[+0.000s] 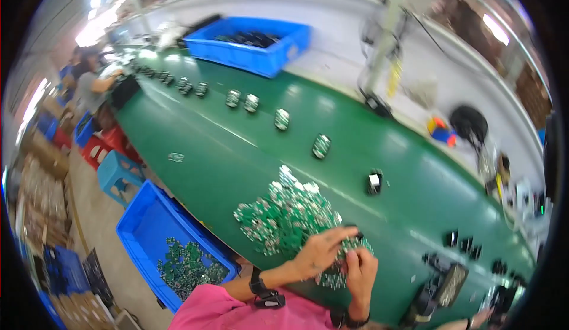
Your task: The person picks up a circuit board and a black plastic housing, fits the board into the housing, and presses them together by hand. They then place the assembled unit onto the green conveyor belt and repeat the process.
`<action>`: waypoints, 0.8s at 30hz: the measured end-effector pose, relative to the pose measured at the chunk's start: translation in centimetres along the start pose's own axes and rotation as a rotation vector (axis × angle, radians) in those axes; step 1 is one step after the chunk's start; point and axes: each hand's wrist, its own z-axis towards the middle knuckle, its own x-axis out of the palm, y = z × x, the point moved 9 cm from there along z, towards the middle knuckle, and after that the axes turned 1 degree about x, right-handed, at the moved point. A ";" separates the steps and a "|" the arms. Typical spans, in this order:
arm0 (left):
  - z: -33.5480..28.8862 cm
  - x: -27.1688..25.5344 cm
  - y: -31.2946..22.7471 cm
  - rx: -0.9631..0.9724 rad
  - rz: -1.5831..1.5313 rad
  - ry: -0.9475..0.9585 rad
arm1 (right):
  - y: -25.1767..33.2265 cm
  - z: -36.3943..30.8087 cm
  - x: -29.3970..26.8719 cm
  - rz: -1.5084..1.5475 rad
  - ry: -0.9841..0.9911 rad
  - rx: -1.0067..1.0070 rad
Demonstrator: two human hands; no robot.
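Both hands sit closest at about 6 o'clock: the left hand (320,252) lies with fingers spread loosely on the pile of small green circuit boards (284,214), and the right hand (360,268) has its fingers curled, pinching boards at the pile's near edge. That pile rests on the green conveyor belt (237,146), with a blue bin (139,223) holding more boards at 8 o'clock and a row of small parts (282,119) running toward 11 o'clock

Glossy green belt (237,152); shiny circuit boards (284,217); smooth plastic bin (139,223).

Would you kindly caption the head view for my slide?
Both hands pick through a pile of small green circuit boards on a green conveyor belt.
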 end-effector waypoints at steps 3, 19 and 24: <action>0.2 -1.3 -0.9 -0.009 0.059 -0.058 | 0.9 0.5 -0.1 -0.028 -0.071 -0.021; -0.5 1.3 2.5 -0.384 -0.298 0.061 | 0.9 0.5 -0.4 -0.140 -0.156 -0.024; 0.0 1.4 2.2 -0.378 -0.221 0.075 | 0.9 0.9 0.4 -0.074 -0.067 0.009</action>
